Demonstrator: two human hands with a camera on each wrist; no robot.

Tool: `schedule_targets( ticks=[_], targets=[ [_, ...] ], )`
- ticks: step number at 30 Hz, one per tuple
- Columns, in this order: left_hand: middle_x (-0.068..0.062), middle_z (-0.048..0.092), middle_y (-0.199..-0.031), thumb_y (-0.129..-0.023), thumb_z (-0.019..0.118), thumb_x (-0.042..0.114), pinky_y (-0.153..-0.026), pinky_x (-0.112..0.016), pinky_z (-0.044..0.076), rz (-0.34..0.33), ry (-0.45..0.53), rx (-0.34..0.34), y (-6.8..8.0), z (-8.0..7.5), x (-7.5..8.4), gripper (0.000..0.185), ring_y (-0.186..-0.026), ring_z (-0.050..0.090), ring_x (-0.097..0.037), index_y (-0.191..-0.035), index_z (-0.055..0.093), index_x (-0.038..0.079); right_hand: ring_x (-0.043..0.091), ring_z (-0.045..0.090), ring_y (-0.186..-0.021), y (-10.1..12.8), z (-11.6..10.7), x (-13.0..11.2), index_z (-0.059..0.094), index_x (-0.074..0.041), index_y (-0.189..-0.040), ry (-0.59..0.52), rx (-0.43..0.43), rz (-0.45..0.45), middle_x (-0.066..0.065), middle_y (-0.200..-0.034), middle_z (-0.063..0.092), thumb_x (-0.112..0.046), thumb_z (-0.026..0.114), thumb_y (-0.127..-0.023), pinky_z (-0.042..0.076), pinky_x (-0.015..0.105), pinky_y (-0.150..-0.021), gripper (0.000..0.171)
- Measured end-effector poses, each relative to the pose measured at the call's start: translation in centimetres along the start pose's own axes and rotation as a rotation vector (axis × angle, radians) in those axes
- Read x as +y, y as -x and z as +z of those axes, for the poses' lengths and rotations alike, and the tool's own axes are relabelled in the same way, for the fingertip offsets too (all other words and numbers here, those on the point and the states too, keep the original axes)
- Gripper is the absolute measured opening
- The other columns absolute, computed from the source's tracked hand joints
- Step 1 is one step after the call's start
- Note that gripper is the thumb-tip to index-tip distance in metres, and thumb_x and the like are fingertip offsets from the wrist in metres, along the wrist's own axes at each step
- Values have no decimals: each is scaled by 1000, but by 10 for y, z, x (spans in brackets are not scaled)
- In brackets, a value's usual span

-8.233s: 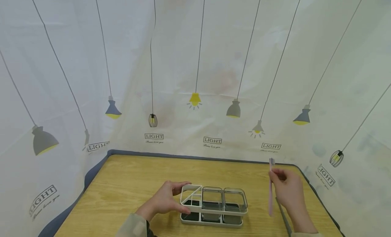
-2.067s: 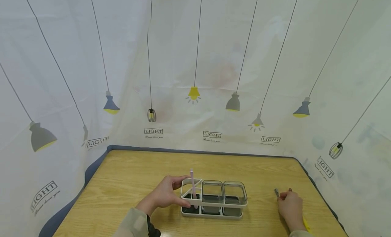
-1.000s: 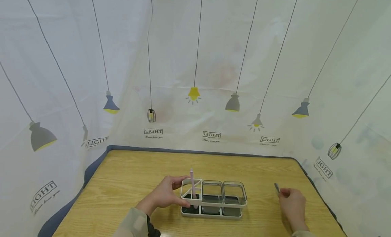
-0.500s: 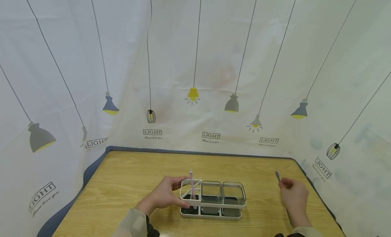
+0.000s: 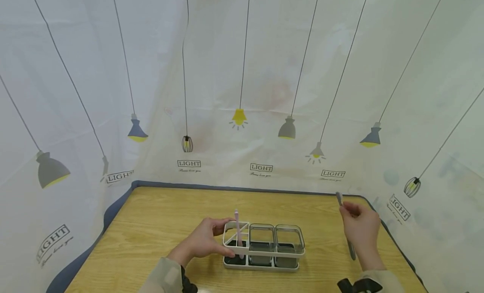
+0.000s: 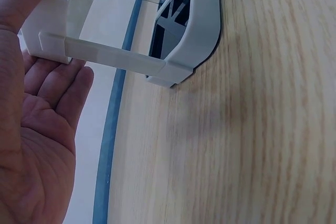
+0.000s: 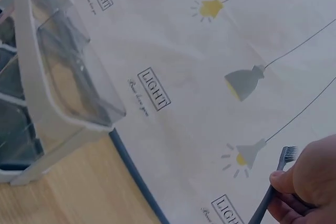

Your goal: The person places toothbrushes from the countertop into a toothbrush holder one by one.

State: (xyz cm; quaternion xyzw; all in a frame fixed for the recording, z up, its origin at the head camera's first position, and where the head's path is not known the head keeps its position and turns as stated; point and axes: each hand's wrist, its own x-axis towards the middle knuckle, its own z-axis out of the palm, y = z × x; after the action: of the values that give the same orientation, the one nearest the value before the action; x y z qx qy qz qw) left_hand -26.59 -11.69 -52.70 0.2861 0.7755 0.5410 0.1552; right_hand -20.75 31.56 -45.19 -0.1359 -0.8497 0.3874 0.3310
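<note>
A white toothbrush holder [image 5: 262, 249] with two clear cups [image 5: 289, 241] stands on the wooden table [image 5: 162, 230]. A pink toothbrush [image 5: 238, 231] stands upright in its left compartment. My left hand [image 5: 206, 240] holds the holder's left end, fingers curled round the rim [image 6: 50, 45]. My right hand [image 5: 360, 228] is raised to the right of the holder and grips a grey toothbrush [image 5: 345, 223], bristles up [image 7: 287, 153]. The holder [image 7: 47, 93] shows at the left of the right wrist view.
A white curtain printed with hanging lamps [image 5: 242, 116] encloses the table on the back and both sides. The table has a dark blue edge [image 5: 113, 209]. Bare wood lies left of and behind the holder.
My right hand picked up the grey toothbrush from the table at right and has lifted it, bristles up. The pink toothbrush, earlier in that hand, now stands in the holder. The left hand stayed.
</note>
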Motion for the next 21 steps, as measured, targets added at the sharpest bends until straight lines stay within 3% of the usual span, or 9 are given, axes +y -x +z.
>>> schedule_targets(
  ticks=[6,11,21],
  targets=[
    [-18,53,-154,-75,100,28,-113,-55,44,-12,-3,2,0,0,0,91,-139,54,-37,-153,56,8,3,59,-73,-3,-1,-24,79,5,-103,-40,36,-37,20,-96,76,-4,78,-96,44,9,-60,12],
    [-20,54,-153,-75,100,27,-114,-59,42,-26,10,6,2,0,1,92,-140,54,-37,-154,55,8,-4,59,-73,-3,0,-47,79,5,-106,-138,33,-39,20,-97,76,-5,77,-97,47,9,-63,13],
    [-15,55,-153,-74,100,28,-114,-56,42,-37,36,8,1,0,-2,89,-139,55,-32,-151,59,9,1,64,-79,2,8,-85,78,8,-105,-321,71,-34,20,-101,76,0,80,-94,52,9,-69,14]
  ],
)
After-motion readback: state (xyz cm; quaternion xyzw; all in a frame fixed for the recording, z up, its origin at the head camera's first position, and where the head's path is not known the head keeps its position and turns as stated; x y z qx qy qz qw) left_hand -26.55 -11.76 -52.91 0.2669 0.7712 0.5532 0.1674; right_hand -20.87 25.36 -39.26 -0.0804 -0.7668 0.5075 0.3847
